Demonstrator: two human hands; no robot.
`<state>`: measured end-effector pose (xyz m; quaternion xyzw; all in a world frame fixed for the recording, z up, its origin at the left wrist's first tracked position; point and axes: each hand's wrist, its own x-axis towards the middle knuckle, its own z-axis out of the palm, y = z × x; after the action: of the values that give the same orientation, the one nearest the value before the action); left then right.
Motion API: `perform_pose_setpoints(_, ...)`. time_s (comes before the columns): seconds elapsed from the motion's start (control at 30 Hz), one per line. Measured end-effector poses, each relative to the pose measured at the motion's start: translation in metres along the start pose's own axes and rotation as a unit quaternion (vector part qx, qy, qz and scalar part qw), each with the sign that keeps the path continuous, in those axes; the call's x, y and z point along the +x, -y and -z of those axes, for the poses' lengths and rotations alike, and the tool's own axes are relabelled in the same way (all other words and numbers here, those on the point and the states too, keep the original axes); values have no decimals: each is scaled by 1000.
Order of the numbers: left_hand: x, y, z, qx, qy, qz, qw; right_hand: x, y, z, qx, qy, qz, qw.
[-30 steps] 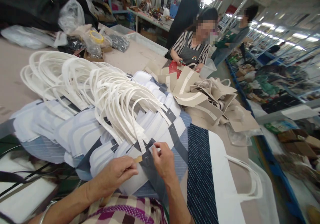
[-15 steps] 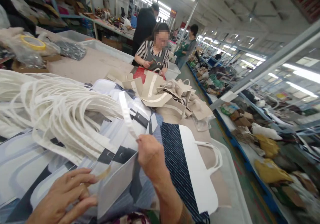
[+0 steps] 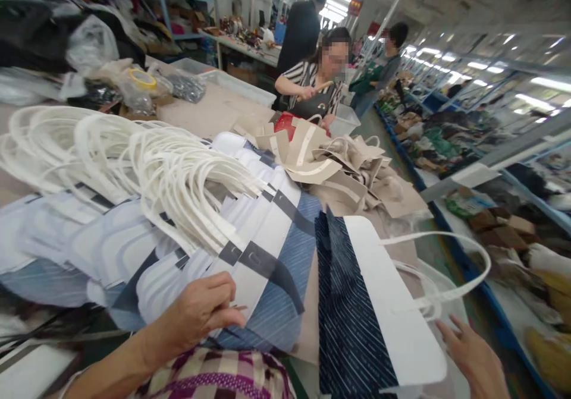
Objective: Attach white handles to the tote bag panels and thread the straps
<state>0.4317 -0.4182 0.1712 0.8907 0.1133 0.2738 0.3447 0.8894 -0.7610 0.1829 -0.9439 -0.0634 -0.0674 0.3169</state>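
My left hand (image 3: pixel 207 307), fingers loosely curled with a gap between thumb and fingers, rests at the near edge of a pile of white-and-blue bag panels (image 3: pixel 254 268). These panels have dark tabs and a thick bunch of white strap handles (image 3: pixel 191 173). Off to the right, my right hand (image 3: pixel 475 351) is open with fingers spread. It is beside a dark blue striped bag panel (image 3: pixel 352 304) that has a white top band (image 3: pixel 392 304). From that band a white loop handle (image 3: pixel 484 262) sticks out to the right, just beyond my fingers.
Beige pieces with pale strips (image 3: pixel 339 155) lie heaped at the far side of the table. A co-worker in a striped top (image 3: pixel 292 84) sits behind them. Plastic bags and a roll of yellow tape (image 3: pixel 143 78) are at back left. Loaded racks line the right aisle.
My right hand has let go of the white strap and moved right, beside the striped panel. The raised light panel now lies flat. The striped panel's handle reaches farther right.
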Motion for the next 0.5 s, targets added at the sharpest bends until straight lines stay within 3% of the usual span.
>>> perform_pose_setpoints(0.07,5,-1,-1,19,8,-12,1000,-8,-13,-7,-75,19,-45,996)
perform_pose_setpoints(0.1,6,-1,-2,28,10,-18,999,-23,-7,-12,-80,39,-53,995)
perform_pose_setpoints(0.17,8,1,-6,40,14,-30,999,-71,28,-29,5,92,-32,995)
perform_pose_setpoints(0.2,9,2,-8,44,15,-37,998,-102,53,-39,72,164,-1,984)
perform_pose_setpoints(0.27,9,4,-12,52,20,-50,997,-165,109,-61,165,277,133,937)
perform_pose_setpoints(0.33,9,4,-15,63,27,-56,996,-217,159,-80,229,358,292,856)
perform_pose_setpoints(0.4,10,3,-14,69,36,-59,995,-252,194,-92,267,391,392,789)
perform_pose_setpoints(0.5,10,2,-11,54,38,-61,996,-273,216,-100,285,396,465,739)
